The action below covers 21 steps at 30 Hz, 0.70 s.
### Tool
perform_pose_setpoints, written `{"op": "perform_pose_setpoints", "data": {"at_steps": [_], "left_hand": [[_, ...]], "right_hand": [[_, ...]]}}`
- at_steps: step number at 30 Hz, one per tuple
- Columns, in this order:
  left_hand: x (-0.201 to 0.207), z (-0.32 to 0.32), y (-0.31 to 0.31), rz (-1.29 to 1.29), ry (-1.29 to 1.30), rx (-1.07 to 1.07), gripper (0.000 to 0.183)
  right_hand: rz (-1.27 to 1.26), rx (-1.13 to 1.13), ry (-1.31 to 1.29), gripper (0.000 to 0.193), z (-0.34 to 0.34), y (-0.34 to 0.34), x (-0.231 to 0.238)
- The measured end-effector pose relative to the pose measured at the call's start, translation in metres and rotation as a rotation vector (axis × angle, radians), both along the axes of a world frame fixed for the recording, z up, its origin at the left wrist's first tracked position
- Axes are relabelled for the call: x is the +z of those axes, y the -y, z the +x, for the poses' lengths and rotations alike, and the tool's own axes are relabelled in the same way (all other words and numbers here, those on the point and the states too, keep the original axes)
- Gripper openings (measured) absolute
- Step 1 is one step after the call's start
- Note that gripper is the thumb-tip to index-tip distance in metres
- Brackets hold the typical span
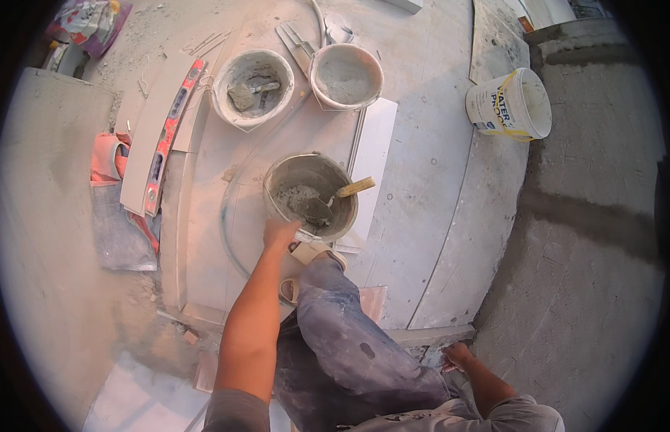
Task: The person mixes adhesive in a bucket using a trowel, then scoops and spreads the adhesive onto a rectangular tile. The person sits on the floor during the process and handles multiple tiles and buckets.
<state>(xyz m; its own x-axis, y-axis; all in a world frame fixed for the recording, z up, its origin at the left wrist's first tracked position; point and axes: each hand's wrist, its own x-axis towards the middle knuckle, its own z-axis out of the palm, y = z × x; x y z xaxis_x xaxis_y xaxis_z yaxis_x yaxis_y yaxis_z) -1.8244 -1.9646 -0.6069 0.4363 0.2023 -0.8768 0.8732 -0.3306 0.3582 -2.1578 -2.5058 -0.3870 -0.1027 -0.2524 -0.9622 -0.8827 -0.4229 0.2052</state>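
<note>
One grey bucket (304, 167) sits at the centre of the frame, with a thick grey mix (295, 196) in its bottom and a trowel (354, 188) inside, its wooden handle sticking out past the right of the rim. The left hand (280, 232) is at the near lower-left rim, its grip closed on the edge there, though the fingertips are hidden. The right hand (457, 357) hangs at the lower right, beside the knee and well apart from the bucket; its fingers look curled, but I cannot tell whether they pinch anything.

The step in hand appears to be steadying the bucket while the trowel rests in the mix. Working the mix would call for a firm left hold and a free hand on the wooden handle.

Room is tight on the near side, where a sandal (310, 252) sits just below the bucket, and on the right, where a white panel (373, 155) runs close by. Two more buckets, one at upper left (239, 67) and one at upper centre (347, 77), bound the far side. The widest stretch of floor (420, 201) lies right of centre, short of the white tub (493, 103) at upper right.
</note>
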Motion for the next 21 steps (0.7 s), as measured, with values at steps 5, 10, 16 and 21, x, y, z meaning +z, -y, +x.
{"op": "perform_pose_setpoints", "data": {"at_steps": [5, 10, 16, 21], "left_hand": [[0.026, -0.081, -0.044, 0.090, -0.089, 0.492, 0.042], [0.077, -0.198, -0.080, 0.315, -0.317, 0.659, 0.035], [0.179, -0.209, -0.052, 0.418, -0.390, 0.947, 0.032], [0.205, -0.124, 0.050, 0.456, -0.323, 1.003, 0.027]], "right_hand": [[-0.278, -0.255, -0.112, 0.025, -0.066, 0.046, 0.105], [0.166, 0.488, -0.187, 0.020, -0.110, 0.133, 0.092], [-0.057, -0.582, 0.092, 0.025, 0.002, 0.214, 0.013], [0.007, -0.469, 0.686, 0.013, 0.236, 0.307, -0.045]]}}
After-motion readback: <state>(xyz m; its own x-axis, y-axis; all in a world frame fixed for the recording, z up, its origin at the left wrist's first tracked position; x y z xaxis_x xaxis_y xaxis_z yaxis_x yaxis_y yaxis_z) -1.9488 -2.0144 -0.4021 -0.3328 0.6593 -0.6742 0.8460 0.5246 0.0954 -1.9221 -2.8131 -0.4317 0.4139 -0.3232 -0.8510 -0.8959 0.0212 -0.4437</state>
